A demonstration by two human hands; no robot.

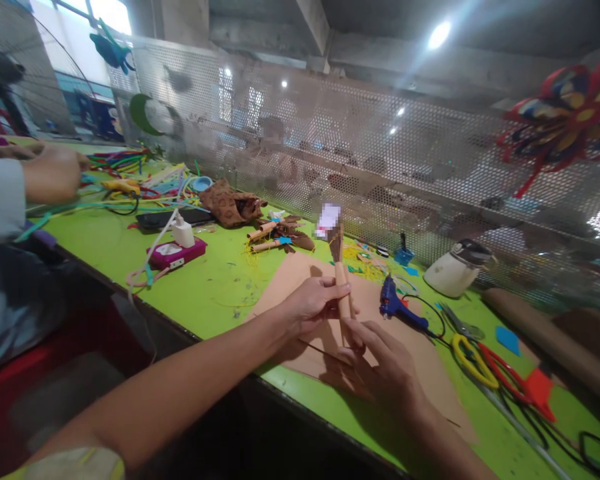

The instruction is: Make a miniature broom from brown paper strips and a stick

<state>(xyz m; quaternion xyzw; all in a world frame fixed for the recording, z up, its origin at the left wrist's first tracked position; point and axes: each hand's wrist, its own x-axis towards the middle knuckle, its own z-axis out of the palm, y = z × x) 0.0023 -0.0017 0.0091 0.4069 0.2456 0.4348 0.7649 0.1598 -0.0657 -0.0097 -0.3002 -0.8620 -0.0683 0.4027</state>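
Observation:
Both of my hands hold a slim tan rolled tube (341,272) upright over a sheet of brown paper (285,280). A dark brown leaf-like piece (335,247) sticks out of its top end. My left hand (310,303) pinches the tube around its middle, thumb across the front. Lower down, the fingers of my right hand (383,353) close around the bottom end. Beneath the hands, a thin dark stick (317,348) lies across the paper. Just right of them rests a blue glue gun (393,303). Similar tan rolls (265,240) with brown pieces lie farther back.
Scissors with yellow handles (473,360) and red-handled ones (503,373) lie right, among black cables. A white kettle-like container (453,267) stands behind. Left are a pink power strip (177,255) and a brown cloth bundle (233,202). Another person's hand (55,173) works far left. Perforated metal mesh (290,140) borders the table.

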